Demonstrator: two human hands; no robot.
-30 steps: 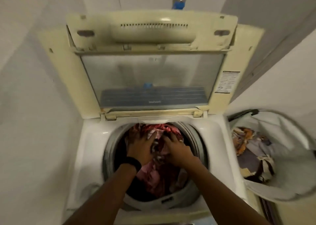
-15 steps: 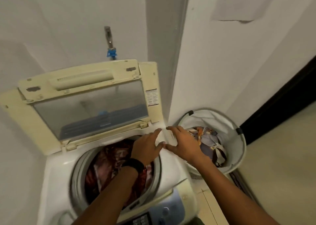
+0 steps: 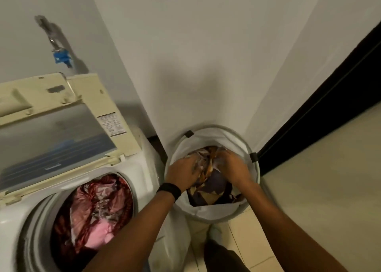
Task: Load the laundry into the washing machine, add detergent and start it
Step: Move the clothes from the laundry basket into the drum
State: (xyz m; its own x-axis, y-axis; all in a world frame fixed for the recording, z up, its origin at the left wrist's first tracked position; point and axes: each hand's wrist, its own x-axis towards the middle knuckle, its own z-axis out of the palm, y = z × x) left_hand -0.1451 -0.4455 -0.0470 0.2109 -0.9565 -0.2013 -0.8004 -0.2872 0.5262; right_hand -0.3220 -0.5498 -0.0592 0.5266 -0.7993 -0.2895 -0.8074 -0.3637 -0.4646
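Observation:
A white top-loading washing machine stands at the left with its cream lid raised. Its drum holds red and pink laundry. To the right, on the floor, sits a round white laundry basket with purple, orange and white patterned clothes inside. Both hands are down in the basket. My left hand, with a black band on the wrist, grips the clothes at their left side. My right hand grips them at the right. The fingertips are buried in the fabric.
A tap with a blue fitting sticks out of the wall above the machine. White walls close the corner behind the basket. A dark door or skirting strip runs along the right, with pale floor tiles beside it.
Both hands came out of the washer drum, passed over the machine's right edge and went down into the basket, where they now grip the patterned clothes. The view swung to the right.

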